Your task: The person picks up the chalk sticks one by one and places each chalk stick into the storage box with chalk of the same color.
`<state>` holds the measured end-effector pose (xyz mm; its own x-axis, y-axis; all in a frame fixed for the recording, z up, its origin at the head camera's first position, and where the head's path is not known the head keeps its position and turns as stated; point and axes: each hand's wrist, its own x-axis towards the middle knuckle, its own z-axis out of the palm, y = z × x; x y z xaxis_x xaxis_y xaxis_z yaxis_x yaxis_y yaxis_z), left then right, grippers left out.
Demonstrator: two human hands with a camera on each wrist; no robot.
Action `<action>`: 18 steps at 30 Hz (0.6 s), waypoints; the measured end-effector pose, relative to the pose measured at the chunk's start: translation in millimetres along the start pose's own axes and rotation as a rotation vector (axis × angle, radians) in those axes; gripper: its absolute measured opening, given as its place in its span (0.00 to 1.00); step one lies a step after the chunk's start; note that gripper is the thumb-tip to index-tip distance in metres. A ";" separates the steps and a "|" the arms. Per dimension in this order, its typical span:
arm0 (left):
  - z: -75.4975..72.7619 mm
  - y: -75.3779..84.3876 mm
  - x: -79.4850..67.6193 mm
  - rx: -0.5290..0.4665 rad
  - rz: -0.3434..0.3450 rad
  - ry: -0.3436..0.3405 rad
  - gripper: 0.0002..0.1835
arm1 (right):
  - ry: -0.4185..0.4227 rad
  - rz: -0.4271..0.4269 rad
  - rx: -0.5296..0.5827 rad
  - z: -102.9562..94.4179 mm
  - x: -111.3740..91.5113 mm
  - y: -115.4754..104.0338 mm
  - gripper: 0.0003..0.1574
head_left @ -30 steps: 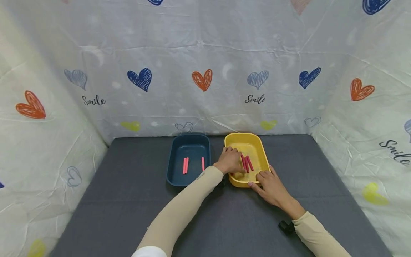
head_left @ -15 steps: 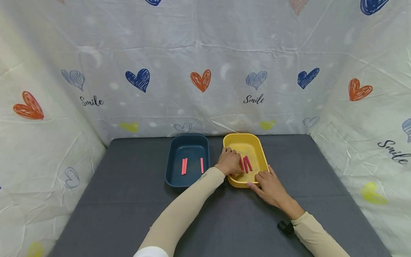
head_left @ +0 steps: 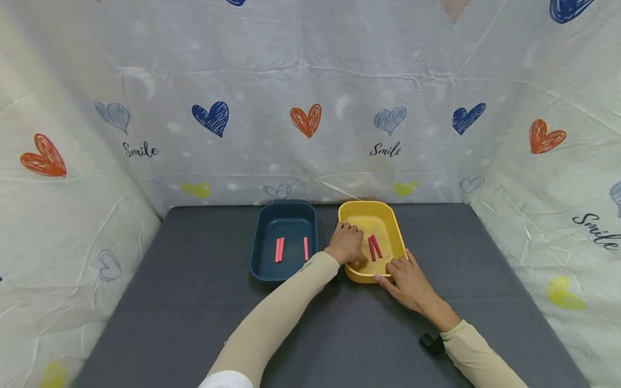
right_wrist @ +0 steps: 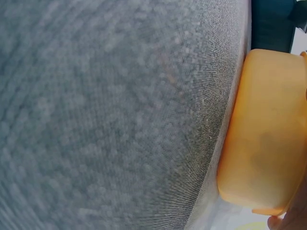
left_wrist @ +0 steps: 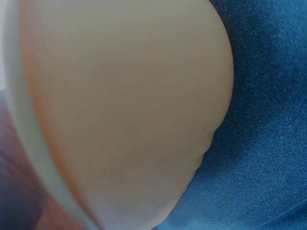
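A yellow tray (head_left: 395,231) stands at the right of the table's far half. Inside it lie two dark pink chalk-like sticks (head_left: 374,248). My left hand (head_left: 348,245) reaches over the tray's left wall, fingers curled down, and pinches another such stick, which its back hides from the head view. At the near right corner my right hand (head_left: 412,283) grips the tray's rim, thumb on the front wall. In the right wrist view the tray's side (right_wrist: 266,129) shows, with part of that hand at the right edge. The left wrist view holds mostly sleeve (left_wrist: 129,105).
Left of the yellow tray stands a dark blue tray (head_left: 259,248). Three lighter pink sticks (head_left: 279,250) lie in it, two side by side and one apart. A grey cloth (head_left: 194,302) covers the table, and a printed curtain (head_left: 262,145) rises behind and at both sides.
The dark pink stick beside my left fingers has gone from sight under that hand. The two other sticks stay in place. My right hand keeps its grip on the yellow tray.
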<state>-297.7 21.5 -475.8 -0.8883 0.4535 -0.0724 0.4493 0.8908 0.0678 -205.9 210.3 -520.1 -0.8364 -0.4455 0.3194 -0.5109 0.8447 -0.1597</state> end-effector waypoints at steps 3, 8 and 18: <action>-1.0 0.1 -1.8 -0.036 0.005 0.011 0.34 | 0.003 0.000 -0.001 0.4 -0.5 0.6 0.21; -6.6 -2.7 -11.0 -0.117 0.007 0.032 0.33 | 0.004 -0.013 -0.008 -0.6 1.7 0.2 0.22; -17.0 -6.8 -41.8 -0.214 0.032 0.135 0.30 | -0.003 -0.014 0.007 -1.3 -2.9 -2.3 0.20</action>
<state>-265.3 -4.0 -456.3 -0.8852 0.4606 0.0661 0.4596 0.8434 0.2781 -202.0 210.0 -519.5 -0.8300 -0.4577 0.3188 -0.5235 0.8365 -0.1618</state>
